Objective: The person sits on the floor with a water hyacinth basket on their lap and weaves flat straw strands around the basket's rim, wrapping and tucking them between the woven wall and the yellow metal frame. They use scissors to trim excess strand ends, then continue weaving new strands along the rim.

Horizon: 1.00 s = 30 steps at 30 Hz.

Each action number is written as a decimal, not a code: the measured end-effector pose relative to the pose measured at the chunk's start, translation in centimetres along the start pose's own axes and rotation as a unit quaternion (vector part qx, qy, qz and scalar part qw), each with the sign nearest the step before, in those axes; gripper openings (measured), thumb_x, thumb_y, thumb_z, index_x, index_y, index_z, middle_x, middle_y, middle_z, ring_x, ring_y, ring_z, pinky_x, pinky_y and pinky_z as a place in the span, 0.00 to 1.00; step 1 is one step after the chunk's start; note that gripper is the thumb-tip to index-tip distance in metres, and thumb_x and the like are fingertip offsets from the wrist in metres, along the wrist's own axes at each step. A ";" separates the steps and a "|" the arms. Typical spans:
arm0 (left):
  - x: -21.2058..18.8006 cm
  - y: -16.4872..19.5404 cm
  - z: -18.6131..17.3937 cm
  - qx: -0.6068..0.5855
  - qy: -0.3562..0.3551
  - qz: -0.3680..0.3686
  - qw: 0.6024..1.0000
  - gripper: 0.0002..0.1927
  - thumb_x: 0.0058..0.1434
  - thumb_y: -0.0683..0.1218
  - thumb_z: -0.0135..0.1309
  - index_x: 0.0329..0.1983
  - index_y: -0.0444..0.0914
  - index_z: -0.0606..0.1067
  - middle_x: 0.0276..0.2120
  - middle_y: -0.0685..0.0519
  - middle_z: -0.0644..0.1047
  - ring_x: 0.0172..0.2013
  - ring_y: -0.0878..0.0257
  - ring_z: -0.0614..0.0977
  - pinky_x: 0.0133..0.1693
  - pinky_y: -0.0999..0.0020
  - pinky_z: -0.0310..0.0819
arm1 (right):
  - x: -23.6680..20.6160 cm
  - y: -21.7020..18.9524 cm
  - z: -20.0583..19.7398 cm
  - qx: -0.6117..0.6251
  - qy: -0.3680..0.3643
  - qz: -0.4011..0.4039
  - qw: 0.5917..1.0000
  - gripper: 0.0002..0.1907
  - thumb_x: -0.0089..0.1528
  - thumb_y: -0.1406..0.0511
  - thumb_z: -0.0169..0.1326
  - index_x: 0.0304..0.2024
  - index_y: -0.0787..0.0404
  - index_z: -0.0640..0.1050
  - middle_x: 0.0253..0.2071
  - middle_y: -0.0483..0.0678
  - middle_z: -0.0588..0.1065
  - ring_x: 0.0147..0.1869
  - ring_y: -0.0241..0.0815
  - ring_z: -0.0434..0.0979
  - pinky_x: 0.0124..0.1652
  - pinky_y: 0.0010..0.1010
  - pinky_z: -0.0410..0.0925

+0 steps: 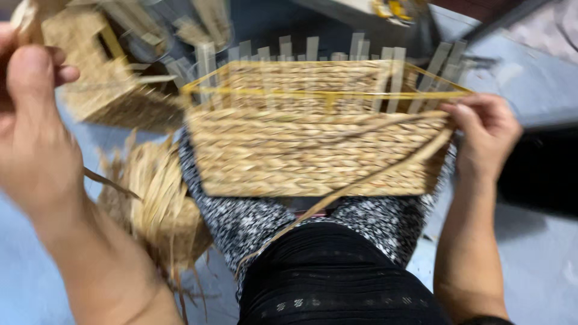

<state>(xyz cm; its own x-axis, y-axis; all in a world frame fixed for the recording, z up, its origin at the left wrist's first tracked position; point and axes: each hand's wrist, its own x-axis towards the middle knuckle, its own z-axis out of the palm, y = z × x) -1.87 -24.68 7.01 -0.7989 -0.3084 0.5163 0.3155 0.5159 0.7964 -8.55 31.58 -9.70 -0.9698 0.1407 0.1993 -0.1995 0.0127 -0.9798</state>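
Note:
A half-woven rectangular straw basket rests on my lap, with a yellow wire frame and several flat grey upright strips sticking out of its top. My right hand pinches the basket's right upper corner, where a long braided straw strand leaves and runs diagonally down toward my waist. My left hand is raised at the far left, close to the camera, fingers curled, gripping a thin straw strand that trails off to the right. The picture is blurred by motion.
A bundle of loose dry straw lies on the blue floor beside my left knee. Another woven basket stands at the back left. A dark object sits at the right edge.

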 end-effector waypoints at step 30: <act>-11.2 9.1 38.0 0.044 -0.294 0.089 0.951 0.10 0.59 0.46 0.62 0.42 0.39 0.79 0.36 0.51 0.75 0.41 0.52 0.80 0.43 0.56 0.75 | -3.5 -0.4 -0.9 -0.068 0.059 -0.097 0.991 0.05 0.66 0.76 0.61 0.44 0.68 0.79 0.46 0.45 0.73 0.43 0.29 0.71 0.44 0.18 0.66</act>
<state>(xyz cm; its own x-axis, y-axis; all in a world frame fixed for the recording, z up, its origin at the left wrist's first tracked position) -9.53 13.77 -3.49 -0.8927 0.2775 0.3550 0.4500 0.5904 0.6701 -4.99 31.96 -10.06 -0.8904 0.2378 0.3880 -0.3511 0.1835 -0.9182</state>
